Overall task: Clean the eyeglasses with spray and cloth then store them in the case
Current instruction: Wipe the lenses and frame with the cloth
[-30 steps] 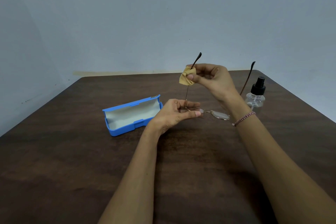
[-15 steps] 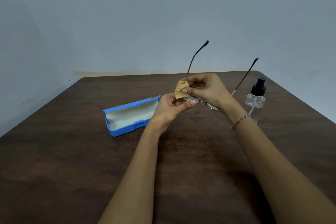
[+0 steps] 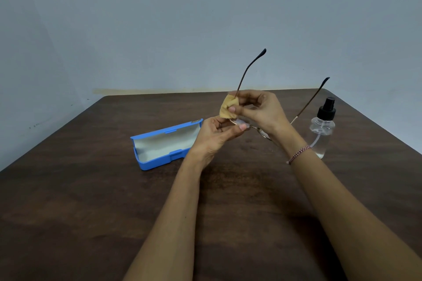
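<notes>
Thin metal-framed eyeglasses [image 3: 245, 75] are held above the table with both temple arms pointing up and away. My left hand [image 3: 217, 134] pinches the frame at one lens. My right hand [image 3: 260, 109] pinches a small tan cloth [image 3: 227, 107] around the base of the left temple arm, just above my left hand. The other lens [image 3: 265, 134] shows below my right wrist. An open blue case [image 3: 164, 143] with a pale lining lies on the table to the left of my hands. A clear spray bottle [image 3: 323, 127] with a black pump top stands to the right.
Everything sits on a dark brown wooden table [image 3: 91, 200] whose far edge meets a plain grey wall. A braided bracelet [image 3: 296, 155] is on my right wrist.
My right hand slid the cloth down the temple arm from near its tip to its base. Both hands lifted the glasses and tilted them, so more of the arms shows above the hands.
</notes>
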A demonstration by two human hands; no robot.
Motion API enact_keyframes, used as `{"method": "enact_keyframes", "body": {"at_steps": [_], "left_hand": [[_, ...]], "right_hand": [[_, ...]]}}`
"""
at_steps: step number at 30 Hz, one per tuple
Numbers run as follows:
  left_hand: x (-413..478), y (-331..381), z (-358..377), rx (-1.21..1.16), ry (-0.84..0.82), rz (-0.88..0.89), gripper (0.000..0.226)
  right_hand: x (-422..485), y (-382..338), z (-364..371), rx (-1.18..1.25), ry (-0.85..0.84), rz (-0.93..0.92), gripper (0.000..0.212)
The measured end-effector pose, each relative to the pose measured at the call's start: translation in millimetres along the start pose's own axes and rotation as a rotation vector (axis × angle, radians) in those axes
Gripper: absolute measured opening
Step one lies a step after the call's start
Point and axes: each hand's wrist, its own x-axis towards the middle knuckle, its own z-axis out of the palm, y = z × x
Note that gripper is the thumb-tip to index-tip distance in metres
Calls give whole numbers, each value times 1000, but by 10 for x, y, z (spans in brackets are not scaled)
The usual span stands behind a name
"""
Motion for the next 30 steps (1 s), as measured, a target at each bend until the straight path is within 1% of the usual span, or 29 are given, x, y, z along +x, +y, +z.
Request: {"method": "enact_keyframes", "body": {"at_steps": [3,6,10,14,18,20,26,30], "left_hand": [[3,-5,-9,9,12,16,16],[-5,-4,5,48,3,13,17],[3,-13,29,49,8,4,17],[9,-19,26,44,9,14,18],[1,-27,40,49,12,16,32],[0,-28,47,57,12,12,38],[-4,-25,48,81,-9,-10,40],[1,-46,42,120,-23,-26,40]], "right_hand": [[-1,42,7,-82,-64,39,34],[-2,32,-3,-131,-45,23,34],[-13,31,24,-119,21,-11,34],[-16,15,65,-60,95,-39,38],[-26,-90,83,126,207,-35,37],[-18,-140,68,161,274,-68,37],[-15,-254,23,237,358,-148,38],[-14,-365,-43,290,435,-238,40]]}}
